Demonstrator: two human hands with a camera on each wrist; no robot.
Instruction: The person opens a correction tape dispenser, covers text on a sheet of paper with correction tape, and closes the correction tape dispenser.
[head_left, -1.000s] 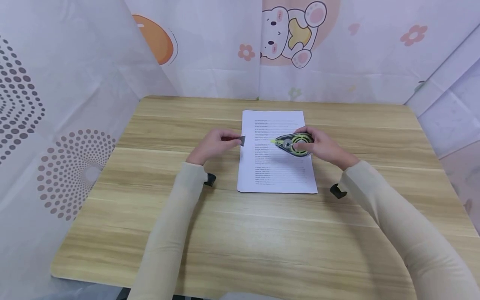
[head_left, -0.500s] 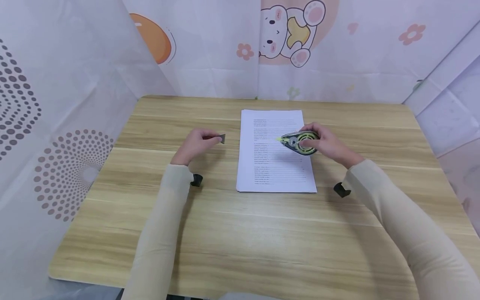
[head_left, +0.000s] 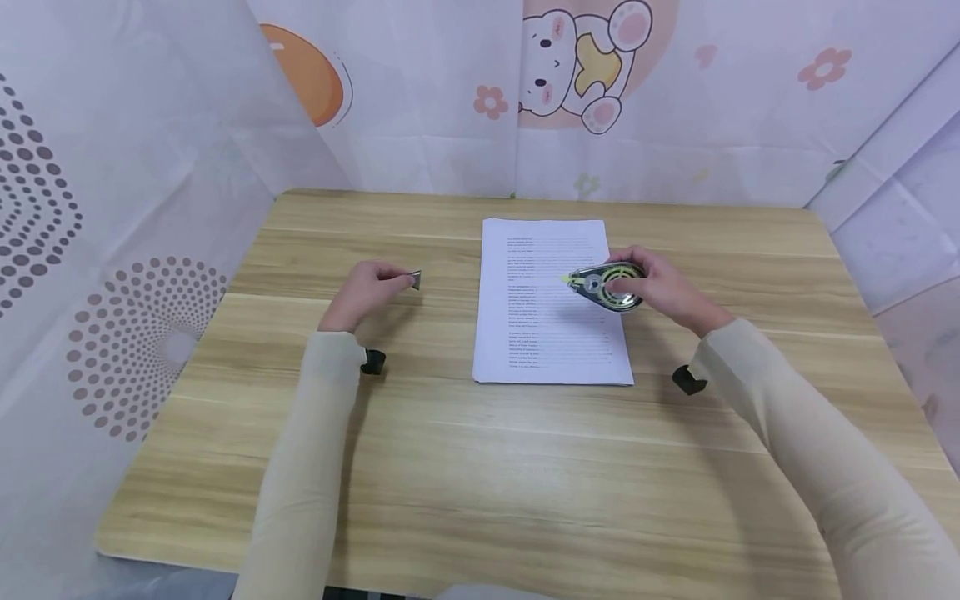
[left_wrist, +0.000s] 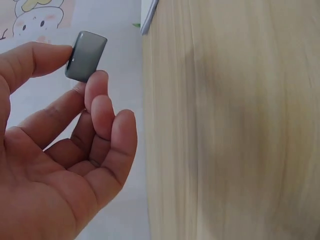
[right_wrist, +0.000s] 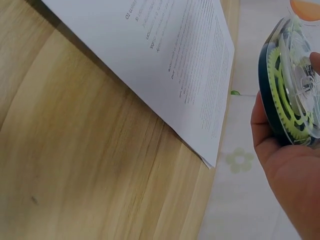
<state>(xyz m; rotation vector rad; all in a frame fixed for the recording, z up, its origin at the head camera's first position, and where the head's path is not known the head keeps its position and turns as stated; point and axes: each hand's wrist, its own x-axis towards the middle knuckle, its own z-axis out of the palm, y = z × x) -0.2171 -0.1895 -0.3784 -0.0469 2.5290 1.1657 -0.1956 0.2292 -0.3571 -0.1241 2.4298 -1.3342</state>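
Observation:
In the head view my right hand (head_left: 667,292) grips a correction tape dispenser (head_left: 600,286) with a dark clear case and green wheels. Its yellow-green tip is bare and points left, held over a stack of printed paper (head_left: 498,342). The right wrist view shows the dispenser (right_wrist: 280,85) edge-on, with the fingers wrapped round its back. Left of the paper, my left hand (head_left: 365,293) pinches a small dark grey cap (head_left: 416,281) above the table. From the left wrist, the cap (left_wrist: 89,56) appears as a smooth, slightly flared piece between thumb and fingertips.
The wooden table (head_left: 480,467) extends around the paper on all sides. Behind it hangs a white patterned curtain (head_left: 420,108). Black wrist-camera parts (head_left: 372,362) jut out below both sleeves.
My left hand has moved left, carrying the cap from the paper's left edge out over bare wood. The right hand has drifted slightly right with the dispenser. The paper stays put.

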